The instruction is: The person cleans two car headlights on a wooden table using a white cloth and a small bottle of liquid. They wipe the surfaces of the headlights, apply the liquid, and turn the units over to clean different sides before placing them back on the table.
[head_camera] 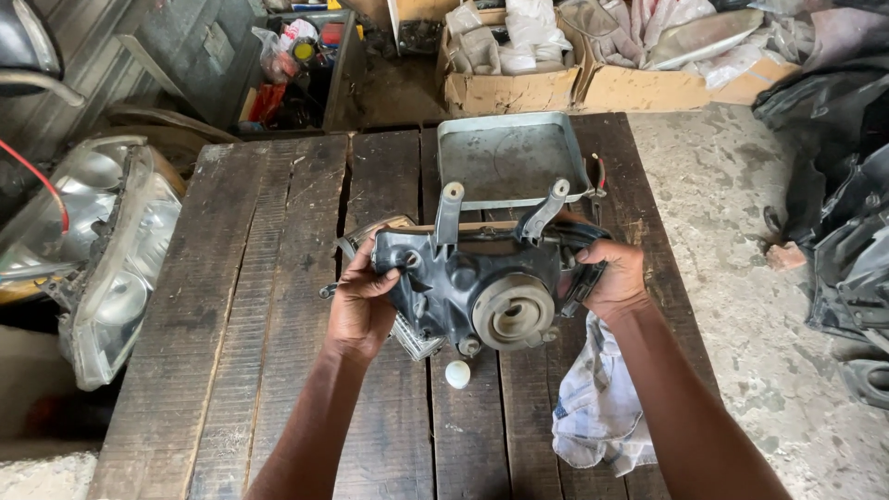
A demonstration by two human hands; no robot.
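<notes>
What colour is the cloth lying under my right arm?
The cloth is white with a faint grey check, seen in the head view.

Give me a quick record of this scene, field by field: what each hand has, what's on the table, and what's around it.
Left hand: grips the left end of the dark headlight housing
Right hand: grips its right end
Housing: back side up, round socket facing the camera
Surface: dark wooden plank table
On table: metal tray, checked cloth, small white cap
Left of table: another headlight
Behind table: cardboard boxes
</notes>
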